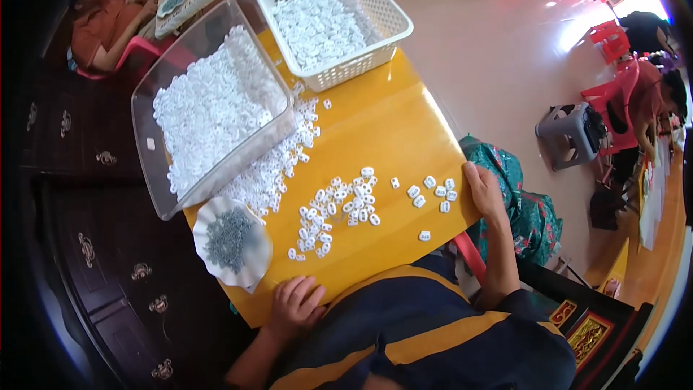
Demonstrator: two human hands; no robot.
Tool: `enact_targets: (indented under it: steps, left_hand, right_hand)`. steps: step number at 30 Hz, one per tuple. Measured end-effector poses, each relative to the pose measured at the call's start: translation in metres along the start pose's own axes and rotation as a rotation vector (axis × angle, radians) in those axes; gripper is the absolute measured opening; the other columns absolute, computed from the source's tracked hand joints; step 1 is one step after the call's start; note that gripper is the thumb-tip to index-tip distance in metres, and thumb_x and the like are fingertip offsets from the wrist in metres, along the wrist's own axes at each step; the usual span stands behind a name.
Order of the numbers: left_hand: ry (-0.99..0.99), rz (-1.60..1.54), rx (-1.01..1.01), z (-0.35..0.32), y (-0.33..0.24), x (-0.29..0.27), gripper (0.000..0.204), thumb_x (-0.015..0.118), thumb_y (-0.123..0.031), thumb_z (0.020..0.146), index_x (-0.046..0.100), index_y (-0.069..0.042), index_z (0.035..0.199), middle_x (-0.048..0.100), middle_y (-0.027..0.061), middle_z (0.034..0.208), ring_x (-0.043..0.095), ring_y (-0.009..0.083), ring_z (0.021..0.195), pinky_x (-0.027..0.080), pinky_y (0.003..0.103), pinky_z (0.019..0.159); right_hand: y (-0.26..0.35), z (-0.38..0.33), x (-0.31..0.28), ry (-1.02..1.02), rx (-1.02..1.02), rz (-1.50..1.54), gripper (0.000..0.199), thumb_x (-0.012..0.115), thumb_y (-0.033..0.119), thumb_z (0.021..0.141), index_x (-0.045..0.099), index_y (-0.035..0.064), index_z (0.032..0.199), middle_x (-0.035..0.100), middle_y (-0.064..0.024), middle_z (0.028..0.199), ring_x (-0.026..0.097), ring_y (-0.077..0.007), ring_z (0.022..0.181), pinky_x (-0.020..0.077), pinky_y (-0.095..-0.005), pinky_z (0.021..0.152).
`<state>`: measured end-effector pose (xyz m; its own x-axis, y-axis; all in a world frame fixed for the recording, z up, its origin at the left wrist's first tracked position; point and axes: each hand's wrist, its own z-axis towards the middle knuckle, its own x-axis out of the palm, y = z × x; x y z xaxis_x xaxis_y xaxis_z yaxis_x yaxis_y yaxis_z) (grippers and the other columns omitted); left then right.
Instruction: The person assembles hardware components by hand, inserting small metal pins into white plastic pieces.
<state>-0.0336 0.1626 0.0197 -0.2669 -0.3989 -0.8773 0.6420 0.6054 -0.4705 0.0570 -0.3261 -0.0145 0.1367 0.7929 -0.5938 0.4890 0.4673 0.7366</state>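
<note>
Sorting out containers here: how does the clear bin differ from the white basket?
The clear bin has solid see-through walls; the white basket has a lattice of holes. The bin is heaped and tilted, propped on loose pieces; the basket sits flat, partly filled. Both hold small white plastic pieces.

Lots of small white plastic pieces [339, 206] lie loose and flat in the middle of the yellow table [375, 123]. A few more small white pieces [433, 191] lie apart at about 3 o'clock from that bunch. At 9 o'clock from the bunch sits a wavy white dish [249, 267] full of tiny grey metal bits [227, 238].
</note>
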Motion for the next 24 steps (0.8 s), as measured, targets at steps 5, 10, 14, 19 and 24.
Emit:
enact_targets:
  steps: [5,10,14,19,24]
  left_hand:
    - [-0.006,0.148,-0.003,-0.02,0.009,0.015,0.036,0.067,-0.029,0.096,0.067,-0.016,0.13,0.058,0.0119,0.139,0.053,0.0329,0.13,0.042,0.053,0.11]
    - [-0.014,0.268,0.027,-0.021,0.01,0.018,0.043,0.07,-0.027,0.093,0.064,-0.017,0.135,0.055,0.011,0.145,0.051,0.0338,0.134,0.04,0.053,0.113]
    - [0.011,0.283,0.0,-0.02,0.008,0.02,0.056,0.077,-0.03,0.086,0.062,-0.019,0.139,0.053,0.0106,0.149,0.049,0.0319,0.139,0.038,0.053,0.115]
    - [-0.014,0.263,-0.014,-0.022,0.006,0.022,0.063,0.082,-0.031,0.081,0.062,-0.02,0.14,0.053,0.0095,0.15,0.049,0.0313,0.139,0.038,0.052,0.117]
    - [-0.037,0.295,-0.014,-0.023,0.008,0.025,0.065,0.083,-0.031,0.08,0.061,-0.02,0.141,0.052,0.0085,0.15,0.048,0.0306,0.14,0.037,0.051,0.117]
  right_hand:
    - [0.01,-0.006,0.005,-0.077,-0.041,-0.06,0.049,0.052,0.04,0.11,0.071,-0.0048,0.106,0.071,-0.0179,0.082,0.065,-0.019,0.076,0.0506,-0.038,0.072]
    - [-0.001,-0.001,0.008,-0.084,-0.08,-0.072,0.051,0.052,0.042,0.11,0.07,-0.0058,0.101,0.064,-0.0161,0.075,0.06,-0.0163,0.073,0.0493,-0.0367,0.07]
    - [-0.015,0.001,0.012,-0.098,-0.132,0.001,0.053,0.051,0.043,0.11,0.068,-0.0066,0.098,0.062,-0.0147,0.074,0.058,-0.0176,0.07,0.0481,-0.0368,0.068]
    - [-0.029,0.01,0.016,-0.126,-0.166,-0.083,0.054,0.052,0.043,0.109,0.067,-0.0082,0.099,0.061,-0.0156,0.073,0.057,-0.0171,0.07,0.0482,-0.038,0.068]
    - [-0.025,0.009,0.017,-0.105,-0.162,-0.006,0.055,0.052,0.044,0.109,0.068,-0.0087,0.102,0.059,-0.0104,0.074,0.056,-0.0132,0.075,0.0493,-0.0362,0.072]
